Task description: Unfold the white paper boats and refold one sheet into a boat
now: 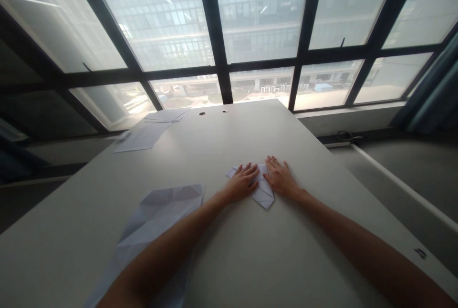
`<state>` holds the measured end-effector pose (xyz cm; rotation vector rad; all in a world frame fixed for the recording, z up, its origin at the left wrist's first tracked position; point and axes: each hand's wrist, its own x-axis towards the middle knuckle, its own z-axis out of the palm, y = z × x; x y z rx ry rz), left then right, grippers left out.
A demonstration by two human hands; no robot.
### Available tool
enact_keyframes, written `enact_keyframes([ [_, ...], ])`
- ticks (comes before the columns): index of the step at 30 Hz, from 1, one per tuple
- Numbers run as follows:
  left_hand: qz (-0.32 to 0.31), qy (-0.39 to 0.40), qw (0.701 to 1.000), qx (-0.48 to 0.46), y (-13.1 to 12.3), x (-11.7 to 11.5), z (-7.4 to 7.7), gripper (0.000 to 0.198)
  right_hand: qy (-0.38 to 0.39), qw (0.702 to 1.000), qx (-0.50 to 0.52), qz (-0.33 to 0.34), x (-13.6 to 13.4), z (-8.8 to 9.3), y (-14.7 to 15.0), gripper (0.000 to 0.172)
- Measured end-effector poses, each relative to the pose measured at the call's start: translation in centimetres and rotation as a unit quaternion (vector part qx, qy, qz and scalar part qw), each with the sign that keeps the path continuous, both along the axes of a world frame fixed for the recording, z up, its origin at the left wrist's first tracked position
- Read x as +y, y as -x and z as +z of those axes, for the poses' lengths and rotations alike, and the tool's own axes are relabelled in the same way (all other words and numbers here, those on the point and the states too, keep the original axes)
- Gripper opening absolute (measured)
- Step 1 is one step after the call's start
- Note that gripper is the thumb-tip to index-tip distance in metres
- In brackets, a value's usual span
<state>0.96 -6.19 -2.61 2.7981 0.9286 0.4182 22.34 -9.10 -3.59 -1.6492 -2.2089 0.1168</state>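
Note:
A small folded piece of white paper (264, 195) lies flat on the white table (229, 260), its pointed end toward me. My left hand (243, 181) rests flat on its left part with fingers stretched out. On its right edge lies my right hand (281, 177), also flat, fingers extended and a little apart. Both palms cover parts of the paper, so its whole outline is hidden. Fold lines show between the hands and near the lower tip.
A larger creased white sheet (161, 217) lies at the left, partly under my left forearm. Further back left are several papers (143, 136). Two round holes (202, 114) sit near the table's far edge. A small dark object (420, 253) lies near the right edge. Windows (261, 12) stand beyond.

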Motion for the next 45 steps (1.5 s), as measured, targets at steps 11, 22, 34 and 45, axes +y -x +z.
enact_keyframes([
  [11, 0.028, -0.001, 1.000, 0.011, 0.0, 0.4, -0.8, 0.059, 0.022, 0.994, 0.010, 0.103, -0.5, 0.8, 0.4, 0.052],
  [22, -0.049, -0.004, 0.999, -0.022, 0.2, -0.3, 0.6, 0.045, -0.044, 0.999, 0.013, 0.029, 1.1, 0.7, -2.1, 0.034],
  [34, -0.041, 0.007, 0.997, -0.064, 0.2, -0.4, 1.2, 0.044, -0.061, 0.995, 0.042, 0.073, -0.2, 1.7, -0.8, 0.019],
  [45, -0.043, -0.019, 0.996, -0.073, 0.0, -0.8, 2.3, 0.028, -0.062, 0.991, 0.062, 0.100, 0.0, 1.5, -0.8, 0.019],
])
